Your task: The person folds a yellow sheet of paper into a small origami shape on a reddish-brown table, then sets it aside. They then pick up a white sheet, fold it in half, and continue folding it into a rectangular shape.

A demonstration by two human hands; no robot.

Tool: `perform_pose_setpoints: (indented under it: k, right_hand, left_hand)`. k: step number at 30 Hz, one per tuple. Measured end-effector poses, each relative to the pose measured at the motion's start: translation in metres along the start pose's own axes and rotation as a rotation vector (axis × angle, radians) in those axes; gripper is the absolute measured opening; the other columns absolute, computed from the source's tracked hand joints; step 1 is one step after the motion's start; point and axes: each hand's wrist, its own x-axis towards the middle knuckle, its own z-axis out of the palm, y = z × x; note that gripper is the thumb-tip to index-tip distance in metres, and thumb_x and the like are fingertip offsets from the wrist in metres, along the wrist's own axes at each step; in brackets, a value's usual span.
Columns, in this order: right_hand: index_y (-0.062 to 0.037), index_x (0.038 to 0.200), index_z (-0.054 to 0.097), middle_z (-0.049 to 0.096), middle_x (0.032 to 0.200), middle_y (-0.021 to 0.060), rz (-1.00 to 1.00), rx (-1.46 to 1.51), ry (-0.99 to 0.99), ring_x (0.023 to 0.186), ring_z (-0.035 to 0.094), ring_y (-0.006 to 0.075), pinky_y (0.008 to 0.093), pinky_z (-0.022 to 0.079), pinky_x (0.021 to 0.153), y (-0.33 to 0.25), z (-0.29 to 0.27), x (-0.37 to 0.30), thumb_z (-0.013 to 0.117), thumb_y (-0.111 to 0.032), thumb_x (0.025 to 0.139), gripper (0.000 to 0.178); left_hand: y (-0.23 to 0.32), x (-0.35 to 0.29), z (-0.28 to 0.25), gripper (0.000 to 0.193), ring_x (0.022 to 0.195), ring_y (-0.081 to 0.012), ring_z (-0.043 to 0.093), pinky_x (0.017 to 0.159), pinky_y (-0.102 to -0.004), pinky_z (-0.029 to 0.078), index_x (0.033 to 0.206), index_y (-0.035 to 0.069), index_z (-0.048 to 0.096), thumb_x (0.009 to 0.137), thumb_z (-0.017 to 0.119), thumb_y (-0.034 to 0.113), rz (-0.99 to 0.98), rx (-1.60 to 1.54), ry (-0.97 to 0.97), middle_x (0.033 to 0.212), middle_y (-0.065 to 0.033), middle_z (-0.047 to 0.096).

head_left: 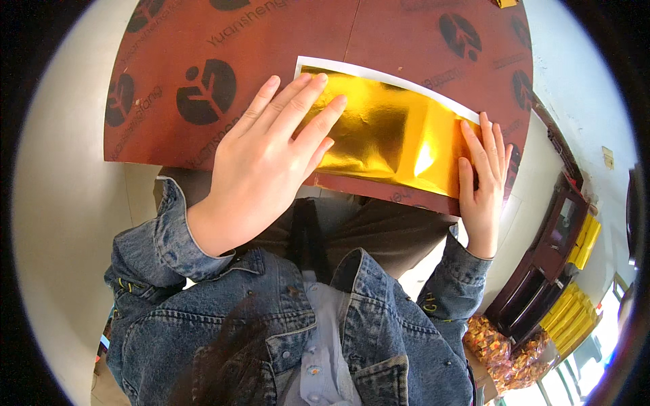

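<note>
A sheet of shiny gold foil paper point(379, 128) with a white strip along its far edge lies on the reddish-brown board point(284, 40), close to the board's near edge. My left hand point(271, 149) rests over the sheet's left end, fingers stretched out and slightly spread, fingertips on the gold near the white strip. At the right end, my right hand point(484, 169) lies with its fingers extended along the sheet's edge, thumb apart. Neither hand grips anything. The left hand covers part of the sheet's left side. A faint crease and bright reflections show on the gold.
A small yellow piece point(506, 3) sits at the board's far right edge. On the right stand a dark brown cabinet point(542, 264), stacked yellow bundles point(572, 314) and clear bags of colourful pieces point(489, 345). My lap is under the board's near edge.
</note>
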Motion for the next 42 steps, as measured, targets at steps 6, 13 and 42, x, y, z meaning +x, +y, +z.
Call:
perform_pose_setpoints:
  k: [6, 13, 42]
  right_hand:
    - [-0.0228, 0.136, 0.070, 0.056, 0.149, 0.0085, -0.028, -0.010, 0.027, 0.145, 0.045, 0.0315, 0.0621, 0.012, 0.127, -0.007, -0.006, 0.007, 0.066, -0.015, 0.095, 0.041]
    - [-0.0185, 0.137, 0.069, 0.052, 0.156, 0.0095, -0.067, -0.087, 0.051, 0.151, 0.038, 0.0347, 0.0620, 0.007, 0.127, -0.013, -0.010, 0.005, 0.058, -0.013, 0.095, 0.044]
    - [-0.0064, 0.133, 0.071, 0.061, 0.147, 0.0124, 0.043, 0.126, -0.071, 0.149, 0.042, 0.0379, 0.0574, 0.022, 0.126, -0.010, -0.008, -0.001, 0.063, -0.001, 0.086, 0.048]
  left_hand:
    - [-0.007, -0.004, -0.011, 0.052, 0.137, -0.0275, 0.055, 0.117, -0.0512, 0.040, 0.144, 0.013, 0.061, 0.093, 0.070, 0.016, -0.035, -0.039, -0.065, 0.150, -0.0103, 0.056]
    - [-0.008, -0.002, -0.021, 0.054, 0.139, -0.0309, 0.053, 0.117, -0.0547, 0.039, 0.144, 0.013, 0.061, 0.091, 0.071, 0.013, -0.046, -0.076, -0.133, 0.152, -0.0119, 0.053]
    - [-0.004, 0.002, -0.022, 0.063, 0.138, -0.0325, 0.054, 0.112, -0.0508, 0.045, 0.143, 0.012, 0.062, 0.083, 0.078, 0.021, -0.082, -0.185, -0.220, 0.155, -0.0160, 0.050]
